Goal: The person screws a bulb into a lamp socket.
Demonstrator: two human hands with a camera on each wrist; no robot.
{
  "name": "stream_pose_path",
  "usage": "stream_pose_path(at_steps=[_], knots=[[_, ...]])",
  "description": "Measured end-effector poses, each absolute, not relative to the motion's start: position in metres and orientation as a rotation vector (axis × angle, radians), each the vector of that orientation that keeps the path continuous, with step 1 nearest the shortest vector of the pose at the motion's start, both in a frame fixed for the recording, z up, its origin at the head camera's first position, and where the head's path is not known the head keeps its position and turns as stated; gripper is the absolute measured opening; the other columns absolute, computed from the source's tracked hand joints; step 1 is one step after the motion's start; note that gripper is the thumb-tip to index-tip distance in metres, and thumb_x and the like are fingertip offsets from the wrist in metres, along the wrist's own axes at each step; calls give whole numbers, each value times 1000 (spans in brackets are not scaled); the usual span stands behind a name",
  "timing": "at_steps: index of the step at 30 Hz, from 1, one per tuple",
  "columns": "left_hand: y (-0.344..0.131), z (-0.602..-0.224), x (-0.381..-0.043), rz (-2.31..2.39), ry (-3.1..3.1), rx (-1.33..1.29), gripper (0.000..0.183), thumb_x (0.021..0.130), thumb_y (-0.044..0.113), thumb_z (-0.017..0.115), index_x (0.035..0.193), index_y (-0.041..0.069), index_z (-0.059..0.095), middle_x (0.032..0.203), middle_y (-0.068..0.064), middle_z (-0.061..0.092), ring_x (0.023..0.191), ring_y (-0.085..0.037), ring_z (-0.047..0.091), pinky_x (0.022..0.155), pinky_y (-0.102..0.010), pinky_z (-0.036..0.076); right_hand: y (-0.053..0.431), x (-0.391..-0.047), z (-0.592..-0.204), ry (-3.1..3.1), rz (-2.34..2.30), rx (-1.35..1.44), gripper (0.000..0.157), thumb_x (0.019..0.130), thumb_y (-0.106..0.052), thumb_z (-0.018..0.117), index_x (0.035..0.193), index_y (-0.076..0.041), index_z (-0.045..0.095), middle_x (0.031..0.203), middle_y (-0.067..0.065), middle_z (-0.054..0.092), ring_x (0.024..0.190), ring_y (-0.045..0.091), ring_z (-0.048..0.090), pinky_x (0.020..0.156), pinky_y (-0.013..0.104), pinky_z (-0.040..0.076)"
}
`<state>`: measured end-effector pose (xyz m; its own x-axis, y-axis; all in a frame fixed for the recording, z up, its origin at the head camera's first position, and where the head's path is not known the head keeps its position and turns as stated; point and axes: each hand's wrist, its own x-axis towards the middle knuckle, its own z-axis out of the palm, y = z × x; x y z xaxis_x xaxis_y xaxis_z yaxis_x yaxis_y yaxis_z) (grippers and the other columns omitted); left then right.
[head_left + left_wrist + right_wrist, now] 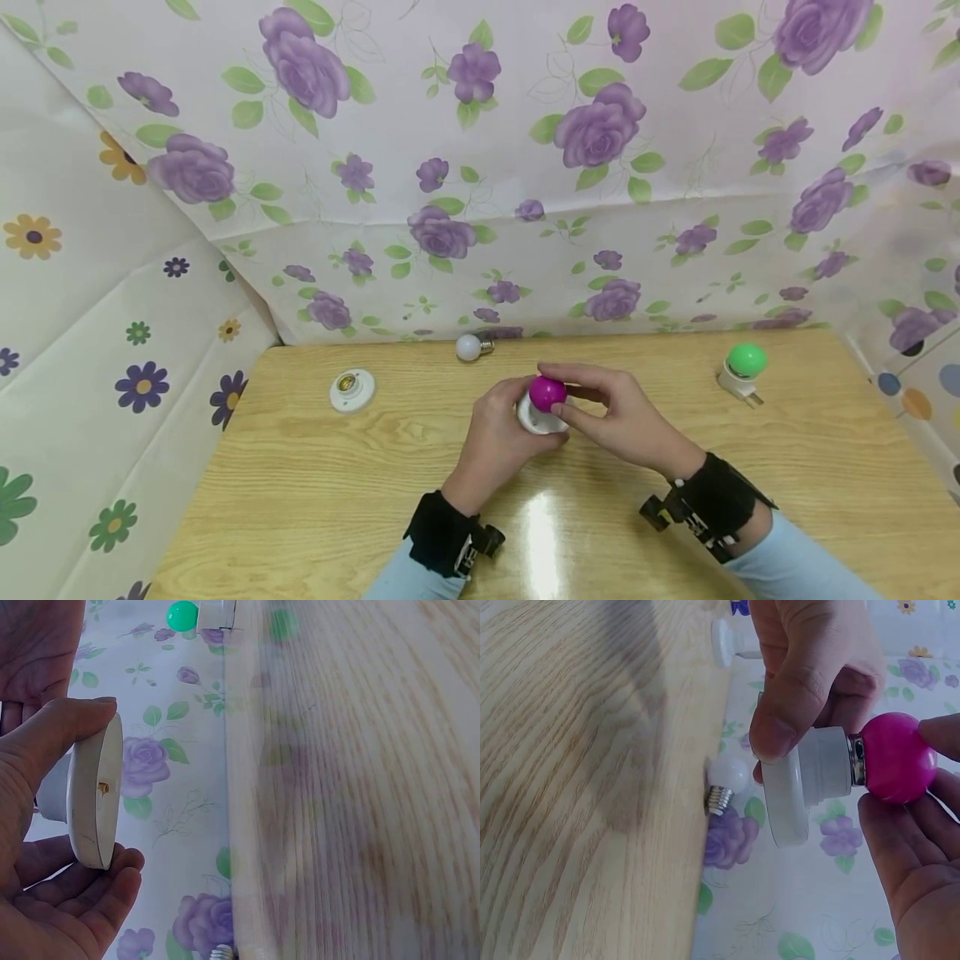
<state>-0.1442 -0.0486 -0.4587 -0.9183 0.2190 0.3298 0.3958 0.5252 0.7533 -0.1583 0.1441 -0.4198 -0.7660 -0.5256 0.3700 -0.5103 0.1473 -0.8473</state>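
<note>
My left hand [501, 423] grips a round white lamp socket [786, 796] by its base, thumb on one side and fingers on the other. In the left wrist view the underside of the socket [109, 791] faces the camera. A pink light bulb [900, 759] sits at the socket's mouth, with part of its metal collar showing between globe and socket. Thumb and fingertips of my right hand [622, 417] pinch the bulb's globe. How deep the bulb's thread goes inside the socket is hidden.
A second white socket [352, 390] lies at the left of the wooden table [315, 508]. Near the back edge lies a white bulb [469, 347] on its side. At the right is a green bulb [747, 360] in a white plug-in holder [738, 385]. Flowered sheeting [390, 275] hangs behind.
</note>
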Motion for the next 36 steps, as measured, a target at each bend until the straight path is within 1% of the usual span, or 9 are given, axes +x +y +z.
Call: stream_pose_path(at_steps=[9, 13, 15, 20, 23, 25, 29, 33, 36], knots=[[-49, -460, -144, -1343, -2580, -529, 66, 64, 40, 83, 123, 26, 56, 112, 12, 55, 100, -3, 52, 81, -22, 45, 145, -156, -421, 2404, -1804, -973, 43, 83, -20, 71, 124, -14, 60, 124, -2, 57, 107, 21, 56, 83, 40, 48], [-49, -460, -145, -1336, -2592, -523, 67, 63, 40, 83, 123, 25, 57, 111, 12, 56, 99, -3, 52, 81, -22, 45, 145, -156, -423, 2384, -1869, -938, 43, 80, -18, 73, 121, -10, 61, 122, 1, 58, 106, 21, 57, 80, 40, 49], [-49, -459, -145, -1334, -2595, -518, 67, 63, 40, 83, 123, 25, 57, 111, 12, 56, 99, -3, 52, 81, -22, 45, 144, -156, -424, 2389, -1886, -930, 42, 80, -18, 73, 119, -11, 62, 121, 0, 59, 105, 20, 57, 80, 39, 49], [-51, -457, -145, -1349, -2576, -523, 64, 64, 38, 83, 121, 25, 58, 111, 13, 56, 101, -3, 52, 83, -24, 44, 144, -158, -423, 2407, -1886, -946, 43, 80, -18, 73, 121, -17, 62, 121, -2, 58, 105, 21, 58, 84, 41, 47], [-51, -458, -146, -1359, -2555, -539, 61, 65, 38, 83, 119, 25, 58, 110, 14, 56, 101, -2, 52, 84, -24, 44, 146, -159, -420, 2378, -1853, -997, 44, 83, -16, 70, 125, -18, 58, 127, -2, 55, 111, 22, 54, 89, 42, 44], [-51, -458, -147, -1365, -2545, -548, 60, 65, 37, 83, 119, 26, 59, 110, 15, 56, 101, -1, 52, 85, -24, 44, 146, -158, -417, 2348, -1821, -1015, 45, 85, -14, 68, 128, -18, 56, 130, -2, 52, 116, 21, 50, 92, 40, 42], [-52, -459, -146, -1366, -2544, -553, 59, 65, 37, 83, 118, 26, 59, 109, 15, 56, 101, -1, 52, 84, -24, 44, 143, -154, -407, 2298, -1786, -1015, 46, 86, -8, 65, 130, -13, 53, 133, 0, 50, 121, 21, 46, 94, 41, 39], [-51, -460, -146, -1359, -2556, -546, 61, 64, 38, 83, 119, 26, 58, 110, 14, 56, 100, -1, 52, 83, -24, 44, 140, -148, -394, 2288, -1784, -1011, 45, 85, -2, 64, 129, -3, 53, 131, 6, 51, 119, 27, 47, 93, 45, 40], [-51, -461, -146, -1359, -2563, -542, 62, 64, 38, 83, 120, 26, 58, 110, 14, 56, 101, -1, 52, 84, -23, 44, 138, -144, -387, 2297, -1775, -1011, 42, 85, 0, 63, 126, 0, 53, 128, 9, 52, 116, 29, 49, 92, 45, 41]])
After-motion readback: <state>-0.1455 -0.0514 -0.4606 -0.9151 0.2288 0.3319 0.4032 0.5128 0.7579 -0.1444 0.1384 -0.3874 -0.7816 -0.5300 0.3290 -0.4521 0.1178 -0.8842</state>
